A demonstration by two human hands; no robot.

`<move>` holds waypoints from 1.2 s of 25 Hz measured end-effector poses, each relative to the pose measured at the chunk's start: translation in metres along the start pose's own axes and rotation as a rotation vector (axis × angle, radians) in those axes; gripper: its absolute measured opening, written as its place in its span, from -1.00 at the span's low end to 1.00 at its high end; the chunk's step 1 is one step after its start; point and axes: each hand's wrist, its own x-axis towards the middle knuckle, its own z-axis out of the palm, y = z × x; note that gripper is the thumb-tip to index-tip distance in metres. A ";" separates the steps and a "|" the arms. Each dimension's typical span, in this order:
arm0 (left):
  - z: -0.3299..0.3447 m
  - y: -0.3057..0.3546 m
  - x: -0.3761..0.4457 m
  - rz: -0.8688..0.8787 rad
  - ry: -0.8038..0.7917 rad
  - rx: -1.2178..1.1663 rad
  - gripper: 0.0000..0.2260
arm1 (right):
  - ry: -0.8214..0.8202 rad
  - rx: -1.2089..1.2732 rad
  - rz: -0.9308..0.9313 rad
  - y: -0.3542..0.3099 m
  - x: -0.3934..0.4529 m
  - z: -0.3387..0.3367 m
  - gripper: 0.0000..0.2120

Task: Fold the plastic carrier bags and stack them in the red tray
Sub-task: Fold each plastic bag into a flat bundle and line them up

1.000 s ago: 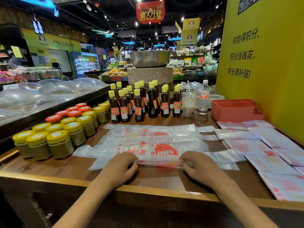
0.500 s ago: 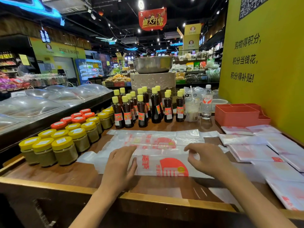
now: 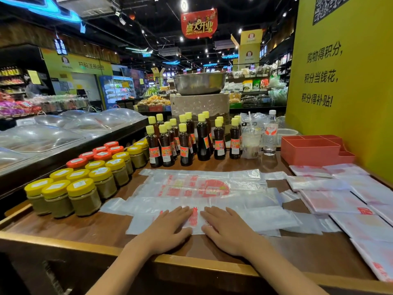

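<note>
Plastic bag [image 3: 244, 218] lies pressed under left hand [image 3: 168, 228] and right hand [image 3: 228, 228].

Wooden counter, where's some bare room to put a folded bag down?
Bare wood shows along the near edge of the counter, between the yellow-lidded jars and the bag under both hands, and right of the right hand, before the folded bags. The back row of sauce bottles is crowded.

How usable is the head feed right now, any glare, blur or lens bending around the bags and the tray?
Head view: both hands, left hand and right hand, read sharp on the carrier bag; its clear plastic shows soft sheen, print legible; red tray evenly lit; wide-angle bending curves the counter edge; the background shop is dim with bright spot lights.
</note>
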 end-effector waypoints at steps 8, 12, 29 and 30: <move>0.000 -0.008 0.002 -0.098 -0.115 -0.004 -0.20 | -0.127 -0.037 0.137 0.041 -0.020 -0.017 -0.19; -0.004 -0.025 -0.001 -0.151 -0.139 -0.020 -0.10 | -0.104 0.004 0.266 0.073 -0.049 -0.030 0.09; -0.012 -0.029 -0.031 -0.084 0.225 -0.143 -0.21 | 0.159 0.065 0.020 0.062 -0.062 -0.041 -0.65; -0.011 -0.030 -0.031 -0.070 0.244 -0.144 -0.24 | 0.183 0.028 -0.009 0.058 -0.060 -0.041 -0.69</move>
